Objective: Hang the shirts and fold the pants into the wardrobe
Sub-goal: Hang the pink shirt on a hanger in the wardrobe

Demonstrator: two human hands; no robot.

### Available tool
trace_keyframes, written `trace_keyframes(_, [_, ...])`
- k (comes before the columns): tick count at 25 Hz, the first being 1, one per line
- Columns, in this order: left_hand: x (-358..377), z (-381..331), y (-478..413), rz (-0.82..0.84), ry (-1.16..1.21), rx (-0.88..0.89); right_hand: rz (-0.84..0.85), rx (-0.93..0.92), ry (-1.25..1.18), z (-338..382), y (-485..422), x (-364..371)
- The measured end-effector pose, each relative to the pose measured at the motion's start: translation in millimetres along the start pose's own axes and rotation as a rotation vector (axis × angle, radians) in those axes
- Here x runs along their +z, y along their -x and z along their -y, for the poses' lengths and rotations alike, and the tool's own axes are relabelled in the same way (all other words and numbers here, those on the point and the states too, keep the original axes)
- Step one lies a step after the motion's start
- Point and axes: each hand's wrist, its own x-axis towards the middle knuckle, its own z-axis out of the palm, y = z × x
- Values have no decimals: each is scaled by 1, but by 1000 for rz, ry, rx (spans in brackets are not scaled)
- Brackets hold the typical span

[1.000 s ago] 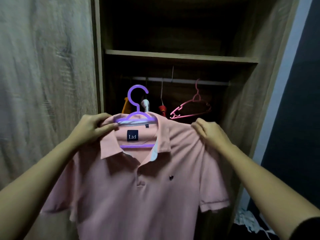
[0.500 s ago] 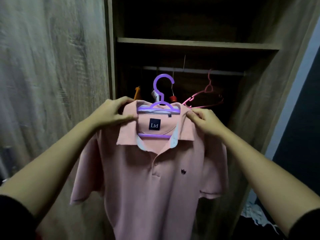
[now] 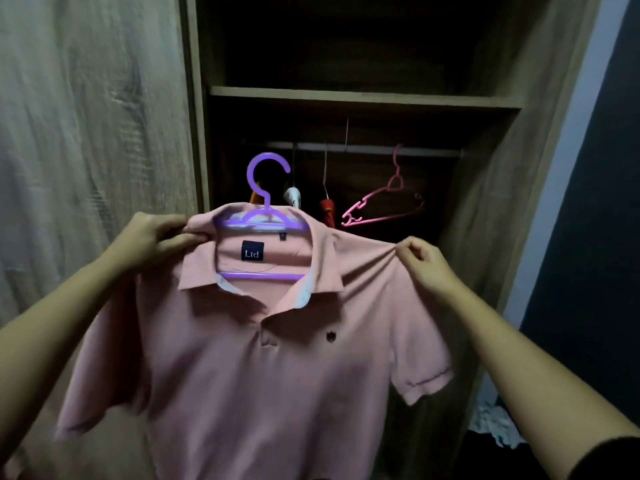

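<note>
Shirt [image 3: 263,375] on purple hanger [image 3: 266,206] before wardrobe rail [image 3: 374,149]

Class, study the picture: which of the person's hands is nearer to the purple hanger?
Left. The left hand grips the pink polo shirt at the collar, right beside one end of the purple hanger. The right hand pinches the shirt's shoulder fabric farther out from the other end.
</note>
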Motion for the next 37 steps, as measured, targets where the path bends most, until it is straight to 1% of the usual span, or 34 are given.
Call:
trace_keyframes(2, [2,-5,2,7,28,35,-75,89,-72,4,-7,-2])
trace_keyframes(3, [3,-10,4,-2,47,25,-69,129,-39,3,-9,-3])
trace_keyframes(5, [7,-18,4,-37,76,-36,-6,167,229,-6,-11,-4])
trace_keyframes(6, [9,-21,3,-50,81,-63,-13,154,347,-7,-11,-3])
trace_keyframes(7, [10,-24,3,-45,83,-81,-66,100,397,-3,-8,0])
trace_keyframes(8, [11,-26,3,-37,87,-87,-108,5,364,6,-5,5])
trace_keyframes(9, [11,-29,3,-32,92,-89,-102,-118,344,15,-4,9])
trace_keyframes(10, [12,-32,2,-27,96,-85,-42,-234,378,25,-4,15])
trace_keyframes(11, [13,-36,1,-14,106,-85,41,-303,461,33,-4,21])
trace_keyframes(12, [15,-40,-1,0,117,-82,108,-317,516,38,-5,26])
trace_keyframes(13, [17,-43,-2,8,123,-80,146,-294,509,41,-6,31])
trace_keyframes(14, [17,-43,-2,15,127,-77,148,-272,458,43,-8,34])
trace_keyframes(16, [12,-40,-1,66,130,-79,114,-254,365,46,-10,35])
trace_keyframes(19, [3,-28,11,158,106,-101,90,-245,301,43,-11,29])
trace_keyframes(21, [3,-23,23,159,106,-136,95,-244,301,42,-9,27])
trace_keyframes(22, [3,-23,25,150,146,-163,100,-242,302,43,-7,26])
trace_keyframes(23, [0,-28,23,141,278,-230,106,-246,302,44,-4,26])
trace_keyframes(24, [-3,-35,20,146,493,-284,111,-252,301,45,-2,25])
trace_keyframes(25, [-9,-41,14,192,666,-331,115,-259,300,47,0,25])
trace_keyframes(26, [-13,-46,6,279,769,-332,119,-270,301,49,2,26])
trace_keyframes(29, [-16,-69,-10,605,712,-215,115,-289,304,52,8,26])
trace_keyframes(30, [-14,-76,-12,673,724,-195,111,-292,299,50,10,25])
trace_keyframes(33, [-6,-90,-17,733,797,-142,86,-277,277,39,16,17])
trace_keyframes(36, [7,-102,-20,873,787,-126,66,-255,240,26,15,10])
trace_keyframes(37, [12,-105,-21,864,790,-142,72,-241,228,22,10,10])
